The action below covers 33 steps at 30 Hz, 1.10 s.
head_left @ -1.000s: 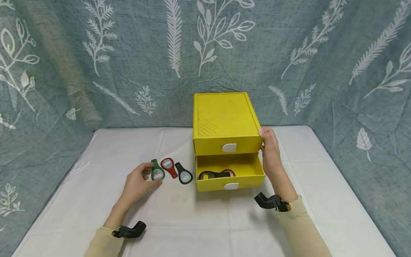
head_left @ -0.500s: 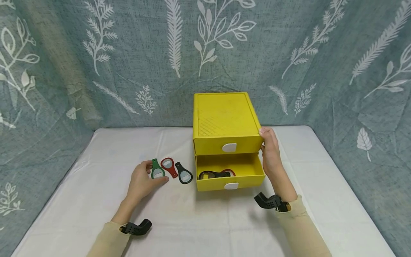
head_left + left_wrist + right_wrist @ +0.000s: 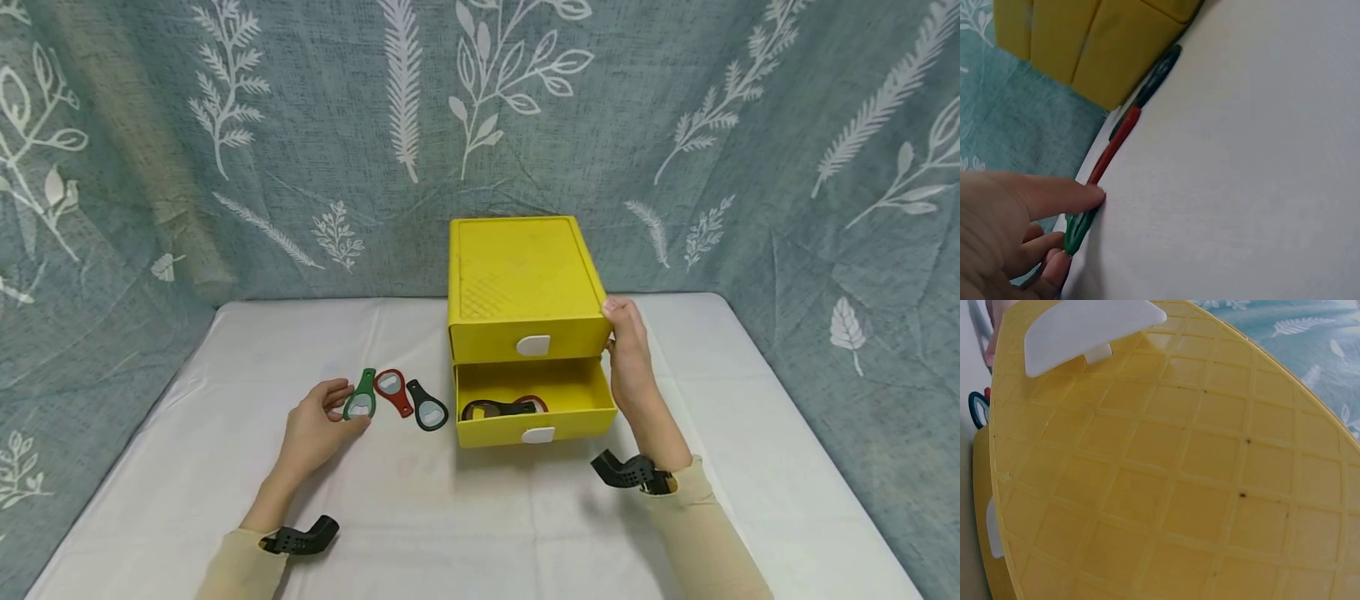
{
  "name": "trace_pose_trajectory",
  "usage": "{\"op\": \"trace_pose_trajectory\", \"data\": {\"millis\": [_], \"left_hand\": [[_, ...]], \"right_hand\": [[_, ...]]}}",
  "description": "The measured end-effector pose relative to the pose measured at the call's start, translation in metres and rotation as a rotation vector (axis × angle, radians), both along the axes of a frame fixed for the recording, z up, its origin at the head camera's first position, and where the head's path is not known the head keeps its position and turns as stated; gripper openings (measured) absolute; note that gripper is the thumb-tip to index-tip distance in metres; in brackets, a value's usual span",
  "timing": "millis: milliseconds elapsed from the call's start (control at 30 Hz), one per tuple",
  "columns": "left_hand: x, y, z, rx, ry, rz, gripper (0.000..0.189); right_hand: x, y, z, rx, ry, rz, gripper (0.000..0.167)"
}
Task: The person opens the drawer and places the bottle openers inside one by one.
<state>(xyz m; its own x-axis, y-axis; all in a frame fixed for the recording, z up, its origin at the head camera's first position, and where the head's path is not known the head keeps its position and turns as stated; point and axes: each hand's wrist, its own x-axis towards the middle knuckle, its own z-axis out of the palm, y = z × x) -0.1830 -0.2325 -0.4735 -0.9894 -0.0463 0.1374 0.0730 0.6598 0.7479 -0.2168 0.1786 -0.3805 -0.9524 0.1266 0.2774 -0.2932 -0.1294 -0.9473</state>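
On the left, the left hand (image 3: 313, 425) is a little farther left than half a second ago; the green bottle opener (image 3: 364, 390) has turned too, so its narrow end, which leaned left then, now leans right, toward the red bottle opener (image 3: 397, 397); the left hand pinches the green one, with the thumb on one side and fingertips on the other, so the gap is only as big as the opener; it is down on the white cloth (image 3: 450, 517), left of all the others; I can't tell if it touches the red one, as they are very close; the red one lies where it was, and so does the black bottle opener (image 3: 423, 399) just beside it; next comes the yellow box (image 3: 525, 267), which looks the same as before; its bottom drawer (image 3: 495, 432) sticks out, with a dark opener (image 3: 513, 408) and a partly hidden red thing (image 3: 537, 402) inside; on the far right, the right hand (image 3: 632, 354) has not moved; it holds the box by its front right edge, with bent fingers, one tip on the top corner.
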Motion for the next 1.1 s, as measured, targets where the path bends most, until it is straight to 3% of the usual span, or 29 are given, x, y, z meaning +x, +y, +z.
{"op": "trace_pose_trajectory", "data": {"millis": [333, 500, 767, 1100], "left_hand": [[-0.0001, 0.0033, -0.0001, -0.013, 0.054, 0.016, 0.062], [0.0011, 0.0009, -0.0023, 0.003, 0.078, -0.009, 0.059], [0.0004, -0.0001, -0.0046, 0.025, 0.193, -0.084, 0.056], [0.0024, -0.0032, -0.0060, 0.035, 0.125, -0.085, 0.063]], "right_hand": [[0.0001, -0.0007, -0.0010, -0.005, 0.007, -0.004, 0.020], [-0.0003, -0.0004, -0.0015, -0.002, 0.005, -0.001, 0.020], [-0.0010, 0.0000, -0.0018, -0.009, 0.006, -0.007, 0.020], [-0.0016, 0.0001, -0.0011, -0.010, 0.007, 0.002, 0.021]]}}
